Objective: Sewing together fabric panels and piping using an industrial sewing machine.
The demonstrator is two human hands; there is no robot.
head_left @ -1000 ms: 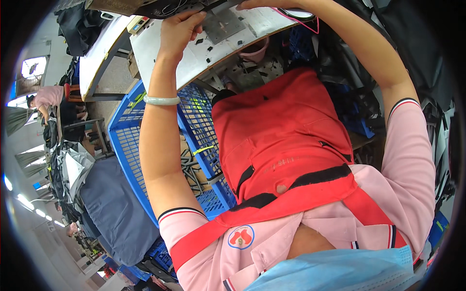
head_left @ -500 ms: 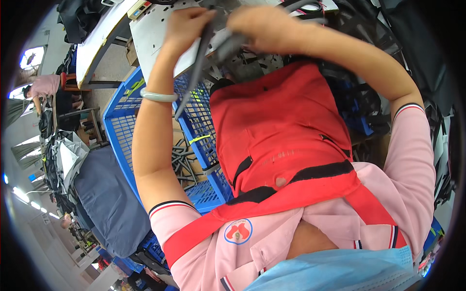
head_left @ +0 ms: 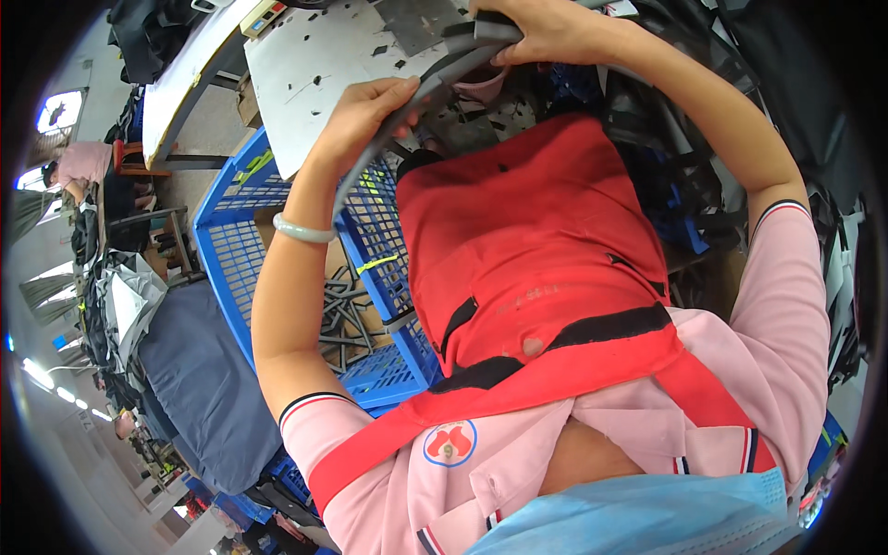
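Observation:
A long grey strip, bendable and tube-like, curves between my two hands over the table's near edge. My left hand pinches it between thumb and fingers, and its tail hangs down past my wrist beside the blue crate. Farther right and higher, my right hand is closed around grey strip ends; its upper part is cut off by the top edge of the picture. More grey strip trails behind my right wrist. Several short dark grey pieces lie in the blue crate below my left forearm.
The white table is strewn with small black scraps and holds a grey metal plate. A pink bowl shows beneath my right hand. Dark fabric is piled at left. A person bends over work in the left background.
My left hand has come lower and nearer, and my right hand has shifted right and up. The strip that dangled from my left hand now stretches between both.

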